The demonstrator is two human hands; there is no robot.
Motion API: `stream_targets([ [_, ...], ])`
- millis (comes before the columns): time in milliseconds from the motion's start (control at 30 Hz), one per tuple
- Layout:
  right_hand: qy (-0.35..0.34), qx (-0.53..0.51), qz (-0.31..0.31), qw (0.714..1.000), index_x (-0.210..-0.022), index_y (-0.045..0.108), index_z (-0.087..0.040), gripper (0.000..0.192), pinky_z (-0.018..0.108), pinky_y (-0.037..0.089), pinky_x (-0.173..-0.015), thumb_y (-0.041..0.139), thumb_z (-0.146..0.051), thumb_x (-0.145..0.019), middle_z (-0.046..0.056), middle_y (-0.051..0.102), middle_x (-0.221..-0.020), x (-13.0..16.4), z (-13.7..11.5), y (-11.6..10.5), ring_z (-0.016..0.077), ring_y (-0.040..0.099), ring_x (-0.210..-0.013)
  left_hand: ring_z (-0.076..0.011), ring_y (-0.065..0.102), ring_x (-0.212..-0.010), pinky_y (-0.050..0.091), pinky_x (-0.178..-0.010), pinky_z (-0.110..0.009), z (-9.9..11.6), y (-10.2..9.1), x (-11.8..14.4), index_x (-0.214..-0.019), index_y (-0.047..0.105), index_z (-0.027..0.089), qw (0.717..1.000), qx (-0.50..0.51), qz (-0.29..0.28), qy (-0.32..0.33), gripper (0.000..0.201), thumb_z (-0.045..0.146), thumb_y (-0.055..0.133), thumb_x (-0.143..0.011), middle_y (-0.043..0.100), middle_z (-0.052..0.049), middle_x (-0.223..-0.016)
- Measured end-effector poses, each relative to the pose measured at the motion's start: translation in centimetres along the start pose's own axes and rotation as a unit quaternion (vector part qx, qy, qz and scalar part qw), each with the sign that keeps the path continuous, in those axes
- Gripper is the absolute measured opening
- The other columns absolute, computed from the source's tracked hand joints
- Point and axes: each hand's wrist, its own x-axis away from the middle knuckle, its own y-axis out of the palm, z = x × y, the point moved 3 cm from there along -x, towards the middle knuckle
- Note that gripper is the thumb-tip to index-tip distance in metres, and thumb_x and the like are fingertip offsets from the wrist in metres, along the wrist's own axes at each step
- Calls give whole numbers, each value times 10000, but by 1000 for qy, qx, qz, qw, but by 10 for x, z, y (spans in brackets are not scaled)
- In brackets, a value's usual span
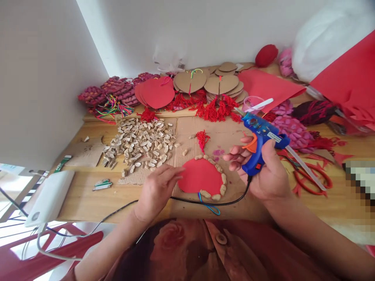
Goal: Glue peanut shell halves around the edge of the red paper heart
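Observation:
A red heart-shaped card (199, 177) lies on brown cardboard, with peanut shells (224, 178) lining its right and lower edges. At its top is a red tassel (202, 140), and a blue cord loop (212, 207) sticks out at the bottom. My left hand (158, 189) has its fingers pinched together at the card's left edge; its fingertips are slightly blurred. In my right hand (269, 171) is a blue glue gun (259, 142), raised right of the card, its nozzle pointing up and left. A clear glue stick (306, 168) extends from the gun's back.
A heap of peanut shells (143, 142) spreads left of the heart. Behind lie red hearts (155, 93), cardboard hearts (190, 81) and tassels (215, 109). Orange-handled scissors (328, 181) lie at right. The gun's black cord (205, 201) crosses the front toward a white power strip (52, 197).

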Motion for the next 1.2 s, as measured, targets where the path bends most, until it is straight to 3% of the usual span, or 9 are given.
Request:
stream_targets([
  [233, -2, 21, -21, 1000, -994, 720, -288, 362, 331, 614, -771, 631, -630, -917, 25, 766, -844, 2, 2, 1, 246, 785, -960, -154, 710, -862, 579, -791, -262, 14, 12, 16, -1143, 753, 201, 997, 51, -55, 33, 244, 168, 554, -1006, 761, -60, -933],
  [367, 31, 48, -12, 998, -938, 736, -277, 382, 385, 594, -924, 660, -648, -886, 46, 780, -856, -1, 11, 0, 277, 760, -1064, -148, 703, -887, 574, -826, -265, 7, 11, 15, -1148, 764, 195, 984, 139, 0, -114, 243, 170, 648, -936, 748, -62, -970],
  [433, 46, 52, -18, 997, -942, 740, -273, 400, 387, 596, -925, 657, -659, -883, 56, 788, -884, -1, 13, 1, 271, 761, -1056, -128, 694, -810, 573, -772, -240, 0, 12, 15, -1118, 769, 178, 937, 259, 9, -232, 242, 214, 728, -882, 739, -39, -897],
  [533, 58, 43, -26, 997, -949, 744, -270, 389, 368, 611, -863, 676, -645, -874, 56, 780, -879, 0, 13, 2, 269, 764, -1041, -102, 690, -761, 584, -763, -223, -3, 13, 11, -1093, 765, 158, 824, 451, 25, -342, 333, 253, 839, -783, 724, -10, -853],
  [633, 60, 39, -31, 997, -941, 752, -274, 374, 363, 623, -814, 673, -634, -876, 52, 766, -851, 1, 12, 3, 285, 765, -1042, -92, 688, -735, 605, -796, -250, 2, 9, 2, -1070, 764, 149, 754, 544, 43, -365, 376, 218, 882, -720, 700, 15, -821],
  [733, 57, 47, -22, 997, -936, 758, -280, 387, 372, 634, -782, 629, -643, -902, 56, 759, -836, 2, 11, 2, 296, 766, -1040, -98, 699, -740, 621, -822, -285, 7, 4, -5, -1062, 766, 154, 724, 579, 46, -371, 382, 193, 886, -701, 693, 22, -819],
  [900, 49, 43, -29, 997, -973, 753, -294, 399, 377, 636, -789, 586, -653, -923, 58, 760, -864, 2, 10, -2, 303, 764, -1061, -118, 716, -779, 631, -871, -335, 9, 0, -8, -1058, 768, 170, 709, 598, 38, -372, 372, 176, 869, -700, 703, 14, -850],
  [1067, 48, 36, -29, 998, -992, 748, -317, 395, 369, 619, -793, 566, -662, -932, 42, 767, -851, 3, 7, -3, 267, 781, -982, -86, 700, -749, 616, -797, -238, 10, 0, -8, -1081, 769, 180, 706, 604, 32, -368, 401, 143, 868, -694, 707, 23, -829],
  [1200, 40, 29, -25, 998, -971, 748, -337, 391, 355, 610, -736, 517, -652, -962, 20, 769, -838, 3, 2, 0, 243, 780, -918, -87, 701, -710, 610, -747, -211, 7, 2, -5, -1005, 779, 162, 751, 559, 30, -351, 307, 168, 867, -711, 722, 15, -786],
])
